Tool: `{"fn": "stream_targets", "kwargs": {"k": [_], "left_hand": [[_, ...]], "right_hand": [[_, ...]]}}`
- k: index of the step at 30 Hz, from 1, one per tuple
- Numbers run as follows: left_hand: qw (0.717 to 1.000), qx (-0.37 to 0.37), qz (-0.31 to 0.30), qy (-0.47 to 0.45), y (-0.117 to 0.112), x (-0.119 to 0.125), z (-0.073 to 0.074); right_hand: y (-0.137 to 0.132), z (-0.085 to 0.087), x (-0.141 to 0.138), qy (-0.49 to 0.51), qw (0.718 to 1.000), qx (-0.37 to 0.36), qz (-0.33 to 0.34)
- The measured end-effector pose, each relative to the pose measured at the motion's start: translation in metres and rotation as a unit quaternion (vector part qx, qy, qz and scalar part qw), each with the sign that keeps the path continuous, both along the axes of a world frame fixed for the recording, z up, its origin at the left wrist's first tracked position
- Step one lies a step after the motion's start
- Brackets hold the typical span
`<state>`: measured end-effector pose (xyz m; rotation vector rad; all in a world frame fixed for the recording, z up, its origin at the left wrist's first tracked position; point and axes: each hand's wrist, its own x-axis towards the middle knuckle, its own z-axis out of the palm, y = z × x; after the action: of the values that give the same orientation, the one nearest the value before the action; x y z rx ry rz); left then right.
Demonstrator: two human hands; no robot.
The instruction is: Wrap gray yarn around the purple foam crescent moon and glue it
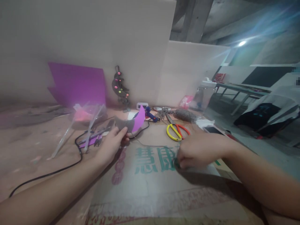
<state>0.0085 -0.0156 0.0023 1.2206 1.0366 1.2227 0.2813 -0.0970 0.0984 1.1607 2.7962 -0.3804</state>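
Note:
My left hand [112,144] is closed on a curved crescent-shaped piece [131,123], grey on one side and purple at its far tip, held just above the table. My right hand [198,150] rests knuckles up on the printed cardboard sheet [150,184], fingers curled down against it near the green characters. Whether anything is under those fingers is hidden. Yellow-and-orange-handled scissors [176,129] lie just beyond my right hand.
A blue glue gun [151,114] with a black cable [58,170] lies behind the crescent. A purple sheet [78,82] and a dark moon ornament [119,86] lean on the wall. Clear plastic bag [86,115], a phone [212,130], a plastic jar [203,93] at right.

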Motion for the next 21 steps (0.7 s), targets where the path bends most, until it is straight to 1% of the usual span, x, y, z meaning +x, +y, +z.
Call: {"fn": "stream_targets", "kwargs": {"k": [2,3,4,5,6,7,9,11,12,14,16,17,21], "left_hand": [[1.0,0.003,-0.009,-0.008,0.0,0.001,0.001],[1.0,0.003,-0.016,-0.017,-0.001,0.001,0.001],[0.999,0.006,-0.023,-0.021,-0.001,0.002,0.001],[0.999,0.01,-0.028,-0.019,-0.002,0.002,0.001],[0.999,0.014,-0.03,-0.013,-0.002,0.002,0.001],[0.999,0.015,-0.031,-0.004,-0.003,0.001,0.001],[0.999,0.01,-0.031,0.012,-0.003,0.001,0.0],[0.999,0.004,-0.033,0.011,-0.003,0.001,-0.001],[0.999,0.006,-0.035,0.006,-0.003,0.001,-0.002],[0.999,0.024,-0.042,0.007,-0.002,0.001,-0.004],[0.997,0.047,-0.059,0.025,-0.002,0.001,-0.005],[0.995,0.061,-0.069,0.038,-0.002,0.001,-0.006],[0.983,0.116,-0.112,0.089,-0.008,0.001,-0.004]], "right_hand": [[-0.016,0.006,-0.014,0.033,0.994,-0.095,0.05],[-0.022,0.012,-0.019,0.052,0.989,-0.125,0.062],[-0.026,0.017,-0.022,0.068,0.986,-0.14,0.066],[-0.027,0.02,-0.024,0.077,0.986,-0.138,0.062],[-0.025,0.022,-0.025,0.076,0.989,-0.117,0.05],[-0.02,0.022,-0.024,0.068,0.994,-0.078,0.032],[-0.005,0.016,-0.02,0.034,0.999,0.038,-0.02],[0.014,0.004,-0.012,-0.006,0.984,0.163,-0.075],[0.025,-0.003,-0.007,-0.03,0.973,0.207,-0.101],[0.044,-0.015,0.003,-0.066,0.952,0.269,-0.133],[0.061,-0.026,0.014,-0.073,0.942,0.293,-0.144],[0.068,-0.03,0.018,-0.064,0.941,0.292,-0.157],[0.097,-0.044,0.025,0.034,0.943,0.242,-0.228]]}}
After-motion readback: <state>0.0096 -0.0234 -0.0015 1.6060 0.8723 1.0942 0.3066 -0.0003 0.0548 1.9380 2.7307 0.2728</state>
